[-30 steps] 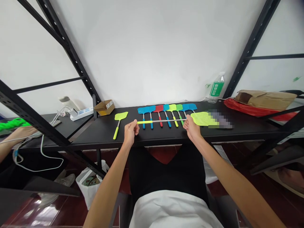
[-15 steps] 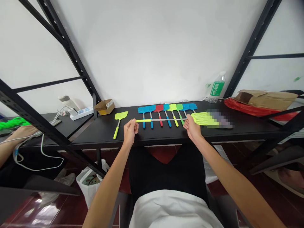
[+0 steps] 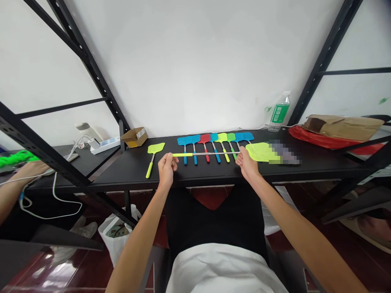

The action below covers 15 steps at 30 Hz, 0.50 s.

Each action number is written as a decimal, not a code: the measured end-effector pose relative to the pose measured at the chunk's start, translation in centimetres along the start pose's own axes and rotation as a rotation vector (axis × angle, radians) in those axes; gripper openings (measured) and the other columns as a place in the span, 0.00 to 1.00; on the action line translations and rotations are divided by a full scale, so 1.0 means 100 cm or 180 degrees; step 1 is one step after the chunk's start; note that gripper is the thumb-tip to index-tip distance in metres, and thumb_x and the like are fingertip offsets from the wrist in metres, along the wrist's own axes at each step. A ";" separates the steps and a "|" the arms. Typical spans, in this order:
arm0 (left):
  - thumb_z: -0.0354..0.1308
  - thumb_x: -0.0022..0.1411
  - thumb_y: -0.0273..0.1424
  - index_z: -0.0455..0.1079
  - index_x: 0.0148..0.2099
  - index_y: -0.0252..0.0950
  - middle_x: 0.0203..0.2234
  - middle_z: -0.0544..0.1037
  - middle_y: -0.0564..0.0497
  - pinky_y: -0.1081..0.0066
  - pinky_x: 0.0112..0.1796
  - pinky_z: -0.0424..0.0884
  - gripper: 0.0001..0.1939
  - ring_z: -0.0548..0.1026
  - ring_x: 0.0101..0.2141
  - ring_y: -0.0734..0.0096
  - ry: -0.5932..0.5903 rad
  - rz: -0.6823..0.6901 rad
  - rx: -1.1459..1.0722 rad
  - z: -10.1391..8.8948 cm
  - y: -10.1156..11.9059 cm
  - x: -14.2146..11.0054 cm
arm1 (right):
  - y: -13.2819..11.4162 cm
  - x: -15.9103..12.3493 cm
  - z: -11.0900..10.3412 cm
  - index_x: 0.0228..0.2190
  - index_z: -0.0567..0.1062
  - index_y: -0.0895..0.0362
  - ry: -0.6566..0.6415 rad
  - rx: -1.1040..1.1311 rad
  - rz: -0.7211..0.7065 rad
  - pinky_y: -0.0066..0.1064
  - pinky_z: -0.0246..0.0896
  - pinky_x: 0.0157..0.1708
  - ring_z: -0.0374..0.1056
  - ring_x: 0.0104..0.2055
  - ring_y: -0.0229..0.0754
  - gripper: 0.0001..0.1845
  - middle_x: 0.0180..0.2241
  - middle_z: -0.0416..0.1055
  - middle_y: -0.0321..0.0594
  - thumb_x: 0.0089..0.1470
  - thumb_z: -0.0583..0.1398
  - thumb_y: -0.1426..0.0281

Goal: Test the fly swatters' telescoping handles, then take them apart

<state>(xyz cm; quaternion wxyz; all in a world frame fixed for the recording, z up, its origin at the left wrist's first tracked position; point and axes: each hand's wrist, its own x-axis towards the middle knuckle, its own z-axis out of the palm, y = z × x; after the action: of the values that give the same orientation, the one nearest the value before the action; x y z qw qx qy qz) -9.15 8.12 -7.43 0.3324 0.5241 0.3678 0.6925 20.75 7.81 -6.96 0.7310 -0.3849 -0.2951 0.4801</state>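
A yellow-green fly swatter with a long metal rod is held level between my hands, above the front of the black table. My left hand is closed round the end of its handle. My right hand pinches the rod close to the perforated head. Behind the rod, several blue, red, yellow and green fly swatters lie in a row, handles toward me. Another yellow-green fly swatter lies apart, to the left of my left hand.
A small cardboard box stands at the back left, a water bottle at the back right. Black shelf posts rise on both sides. At far left, another person's hand rests by white cables. A blurred patch hides something at right.
My left hand has moved slightly left with the handle, and the swatter's rod shows a little longer. My right hand stays nearly in place.
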 end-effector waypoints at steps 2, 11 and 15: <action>0.57 0.66 0.46 0.67 0.35 0.37 0.27 0.73 0.53 0.76 0.19 0.59 0.17 0.61 0.17 0.82 0.0024 0.0040 -0.0061 -0.001 -0.002 0.000 | 0.000 0.000 0.000 0.18 0.51 0.52 0.0001 -0.0001 0.0031 0.28 0.44 0.14 0.42 0.18 0.31 0.33 0.17 0.44 0.26 0.49 0.70 0.58; 0.55 0.66 0.45 0.54 0.24 0.38 0.17 0.56 0.59 0.77 0.17 0.53 0.24 0.53 0.16 0.81 0.0413 -0.0079 0.0132 0.003 0.002 -0.004 | 0.001 0.000 0.001 0.18 0.51 0.53 -0.0057 0.0112 -0.0115 0.27 0.43 0.14 0.42 0.18 0.30 0.33 0.16 0.45 0.25 0.48 0.70 0.59; 0.56 0.66 0.46 0.48 0.23 0.39 0.16 0.51 0.60 0.77 0.17 0.51 0.27 0.52 0.16 0.81 0.0639 -0.0115 0.0107 0.005 0.003 -0.004 | 0.001 0.000 0.001 0.18 0.51 0.53 -0.0058 0.0070 -0.0101 0.27 0.44 0.14 0.43 0.18 0.30 0.33 0.16 0.45 0.26 0.49 0.70 0.58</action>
<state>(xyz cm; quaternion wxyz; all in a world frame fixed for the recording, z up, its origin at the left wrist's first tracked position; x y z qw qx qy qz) -8.62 7.73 -7.26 0.2975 0.4508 0.4202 0.7292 20.66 7.85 -7.01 0.7400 -0.3678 -0.3024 0.4751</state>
